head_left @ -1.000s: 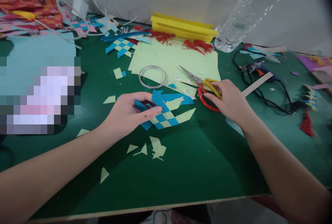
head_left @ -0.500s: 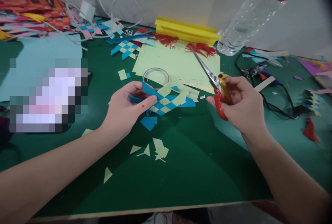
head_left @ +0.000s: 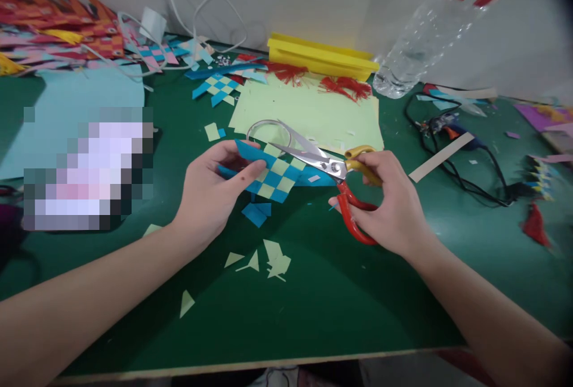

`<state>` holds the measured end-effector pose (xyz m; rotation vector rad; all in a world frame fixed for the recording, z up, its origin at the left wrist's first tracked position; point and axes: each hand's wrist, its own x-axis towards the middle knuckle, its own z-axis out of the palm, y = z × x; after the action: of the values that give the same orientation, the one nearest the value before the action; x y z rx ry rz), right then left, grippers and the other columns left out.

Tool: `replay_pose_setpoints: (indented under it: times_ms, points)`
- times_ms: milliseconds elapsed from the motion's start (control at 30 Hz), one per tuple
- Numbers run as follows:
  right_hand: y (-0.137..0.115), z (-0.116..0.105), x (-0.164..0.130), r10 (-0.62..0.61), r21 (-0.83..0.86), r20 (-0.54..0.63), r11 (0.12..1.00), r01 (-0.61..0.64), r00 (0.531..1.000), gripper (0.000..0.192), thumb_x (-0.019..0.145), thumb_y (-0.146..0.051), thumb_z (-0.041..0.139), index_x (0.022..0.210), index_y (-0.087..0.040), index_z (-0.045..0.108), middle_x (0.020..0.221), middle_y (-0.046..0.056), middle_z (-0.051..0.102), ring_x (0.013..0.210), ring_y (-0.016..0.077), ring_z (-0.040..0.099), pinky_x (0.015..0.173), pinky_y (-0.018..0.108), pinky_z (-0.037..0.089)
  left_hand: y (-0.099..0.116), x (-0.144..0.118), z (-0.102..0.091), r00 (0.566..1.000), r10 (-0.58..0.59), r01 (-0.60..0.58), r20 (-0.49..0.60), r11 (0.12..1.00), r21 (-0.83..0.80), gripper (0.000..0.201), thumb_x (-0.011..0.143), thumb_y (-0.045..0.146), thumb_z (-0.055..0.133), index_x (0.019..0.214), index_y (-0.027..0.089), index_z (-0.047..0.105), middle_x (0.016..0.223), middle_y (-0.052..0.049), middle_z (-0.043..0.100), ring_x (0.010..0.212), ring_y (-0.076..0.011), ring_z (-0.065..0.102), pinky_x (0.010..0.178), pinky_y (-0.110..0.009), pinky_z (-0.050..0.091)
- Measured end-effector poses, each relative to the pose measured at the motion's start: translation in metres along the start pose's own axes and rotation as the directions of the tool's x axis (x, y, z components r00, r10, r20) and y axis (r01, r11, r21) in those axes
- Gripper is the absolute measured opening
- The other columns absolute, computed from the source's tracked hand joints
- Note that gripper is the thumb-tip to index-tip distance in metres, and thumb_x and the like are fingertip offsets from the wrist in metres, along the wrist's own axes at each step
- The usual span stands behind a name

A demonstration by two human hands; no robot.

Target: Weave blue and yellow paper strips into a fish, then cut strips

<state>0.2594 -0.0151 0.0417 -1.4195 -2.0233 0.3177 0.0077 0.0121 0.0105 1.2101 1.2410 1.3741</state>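
Note:
Between thumb and fingers, my left hand (head_left: 219,181) pinches the left end of a woven paper piece (head_left: 278,179), a blue and pale green checker with blue strips sticking out. My right hand (head_left: 394,202) has its fingers in the handles of a pair of scissors (head_left: 333,167), one handle yellow and the other red. The scissor blades are spread apart and point left, over the upper right part of the weave. Whether paper lies between the blades I cannot tell. Behind the weave lies a silver ring (head_left: 268,121), partly covered.
Pale green sheets (head_left: 304,100) lie at the back, below a folded yellow paper (head_left: 322,55). A plastic bottle (head_left: 425,34) leans at the wall. Green scraps (head_left: 277,258) lie in front, a blurred phone (head_left: 89,172) at left, and a black cable (head_left: 465,181) at right.
My right hand has moved left with the scissors, whose blades have opened and swung down over the weave. The woven paper has tilted in my left hand.

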Motion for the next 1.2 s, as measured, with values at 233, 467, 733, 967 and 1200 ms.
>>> replay_pose_setpoints:
  times_ms: [233,467,733,967,1200]
  points:
    - [0.005,0.001,0.001,-0.013,-0.044,-0.012,0.999,0.013,1.000,0.050,0.072,-0.041,0.076,0.111,-0.025,0.048,0.112,0.010,0.058,0.097,0.0272,0.061,0.074,0.041,0.055,-0.001,0.002,-0.001,0.999,-0.042,0.043,0.004,0.999,-0.015,0.035,0.070,0.032,0.083,0.103,0.025,0.074,0.085,0.000,0.071,0.075,-0.0146,0.067,0.068,-0.025,0.058]
    - [0.003,0.000,0.001,-0.027,-0.049,0.047,0.998,0.030,0.999,0.052,0.072,-0.040,0.075,0.113,-0.024,0.047,0.115,0.011,0.058,0.104,0.0288,0.059,0.082,0.043,0.054,-0.006,0.002,-0.003,0.998,0.011,-0.012,0.067,1.000,0.012,0.019,0.073,0.030,0.080,0.091,0.026,0.075,0.087,0.000,0.069,0.071,-0.0131,0.063,0.061,-0.024,0.054]
    - [0.002,0.002,0.000,-0.073,-0.084,0.046,0.994,0.077,0.996,0.059,0.070,-0.046,0.076,0.115,-0.024,0.046,0.114,0.011,0.058,0.106,0.0306,0.059,0.087,0.047,0.051,0.000,-0.003,0.000,0.976,0.059,-0.058,0.212,0.998,-0.012,0.011,0.075,0.025,0.078,0.085,0.023,0.075,0.094,-0.002,0.069,0.080,-0.0140,0.065,0.063,-0.022,0.055]
    - [0.003,0.003,-0.003,-0.088,-0.043,0.082,0.995,0.091,0.993,0.063,0.066,-0.039,0.079,0.118,-0.023,0.047,0.118,0.012,0.056,0.112,0.0319,0.056,0.089,0.048,0.053,0.008,-0.005,-0.001,0.962,0.066,-0.096,0.267,0.990,0.099,0.012,0.074,0.017,0.074,0.085,0.022,0.074,0.091,0.000,0.072,0.080,-0.0142,0.068,0.064,-0.020,0.057]
    - [0.000,0.004,-0.003,-0.111,-0.028,0.103,0.993,0.114,0.988,0.062,0.065,-0.034,0.078,0.119,-0.021,0.049,0.115,0.013,0.058,0.110,0.0313,0.058,0.088,0.048,0.053,0.008,-0.004,0.000,0.943,0.123,-0.177,0.310,0.972,0.152,0.021,0.072,0.005,0.068,0.081,0.023,0.073,0.085,0.003,0.074,0.084,-0.0143,0.070,0.077,-0.022,0.057]
